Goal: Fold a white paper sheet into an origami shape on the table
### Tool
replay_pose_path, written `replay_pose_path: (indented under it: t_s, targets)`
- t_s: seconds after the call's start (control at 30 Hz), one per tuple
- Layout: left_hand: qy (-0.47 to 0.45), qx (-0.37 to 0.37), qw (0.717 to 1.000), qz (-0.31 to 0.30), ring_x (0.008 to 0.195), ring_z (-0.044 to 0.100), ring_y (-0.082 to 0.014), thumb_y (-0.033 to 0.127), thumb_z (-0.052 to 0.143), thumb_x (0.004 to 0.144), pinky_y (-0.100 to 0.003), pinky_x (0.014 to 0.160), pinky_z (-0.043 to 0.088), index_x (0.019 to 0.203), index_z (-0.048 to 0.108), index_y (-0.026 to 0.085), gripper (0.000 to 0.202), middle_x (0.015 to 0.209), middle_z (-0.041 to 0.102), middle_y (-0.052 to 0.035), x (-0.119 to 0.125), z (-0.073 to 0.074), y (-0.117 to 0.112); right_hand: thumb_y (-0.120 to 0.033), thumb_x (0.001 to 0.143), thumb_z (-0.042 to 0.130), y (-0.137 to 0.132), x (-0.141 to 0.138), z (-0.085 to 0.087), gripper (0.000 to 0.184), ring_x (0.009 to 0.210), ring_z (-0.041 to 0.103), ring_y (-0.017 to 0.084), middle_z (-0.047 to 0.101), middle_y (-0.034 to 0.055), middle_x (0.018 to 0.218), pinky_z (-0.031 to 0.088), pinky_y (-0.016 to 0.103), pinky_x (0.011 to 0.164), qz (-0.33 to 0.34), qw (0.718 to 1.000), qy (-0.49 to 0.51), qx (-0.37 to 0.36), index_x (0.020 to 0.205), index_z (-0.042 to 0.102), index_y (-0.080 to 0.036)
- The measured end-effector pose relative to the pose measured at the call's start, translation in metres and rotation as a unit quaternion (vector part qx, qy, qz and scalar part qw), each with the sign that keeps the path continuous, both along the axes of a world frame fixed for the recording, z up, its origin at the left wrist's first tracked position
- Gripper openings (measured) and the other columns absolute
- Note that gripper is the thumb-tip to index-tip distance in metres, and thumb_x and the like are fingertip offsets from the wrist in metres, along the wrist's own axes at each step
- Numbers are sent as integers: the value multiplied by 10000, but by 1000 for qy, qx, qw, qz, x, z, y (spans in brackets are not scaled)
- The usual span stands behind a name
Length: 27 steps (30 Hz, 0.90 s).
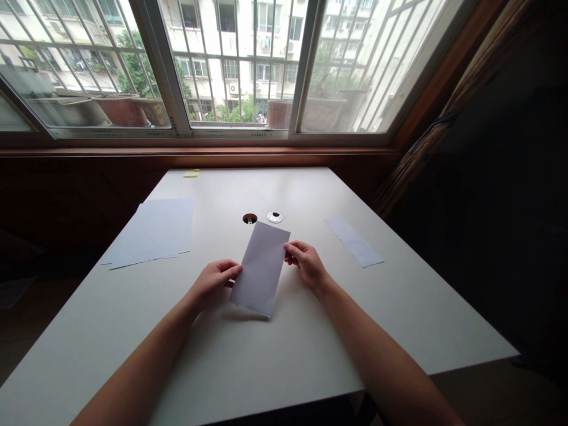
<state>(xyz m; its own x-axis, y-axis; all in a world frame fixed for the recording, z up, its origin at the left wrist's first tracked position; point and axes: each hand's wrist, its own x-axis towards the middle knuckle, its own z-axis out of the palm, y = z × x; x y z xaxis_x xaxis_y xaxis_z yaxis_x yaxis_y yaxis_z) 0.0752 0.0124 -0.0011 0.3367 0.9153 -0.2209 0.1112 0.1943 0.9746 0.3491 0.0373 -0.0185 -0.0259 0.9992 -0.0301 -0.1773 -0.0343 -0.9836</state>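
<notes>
One seemingly folded paper is being held tilted, just nearside of the hole in the table, left hand and right hand pinching opposite edges. Steadying seems the step; moving next is probably calling for matched grips. Sheets are lying left of that hole, a strip right.

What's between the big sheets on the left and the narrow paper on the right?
The head view shows the left hand, the right hand and the held paper, plus a hole and a silvery disc beyond.
</notes>
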Motion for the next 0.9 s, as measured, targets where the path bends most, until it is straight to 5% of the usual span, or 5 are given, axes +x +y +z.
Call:
replay_pose_path:
  t_s: [0.9]
  targets:
    - [4, -4, 1000, -8, 782, 655, -214, 536, 691, 793, -312, 701, 525, 882, 728, 160, 388, 879, 699, -81, -1, 0, -1, -499, 745, 732, 3, 2, -3, 301, 634, 552, 154, 632, 26, 687, 436, 304, 604, -37, 999, 2, 4, 774, 696, -202]
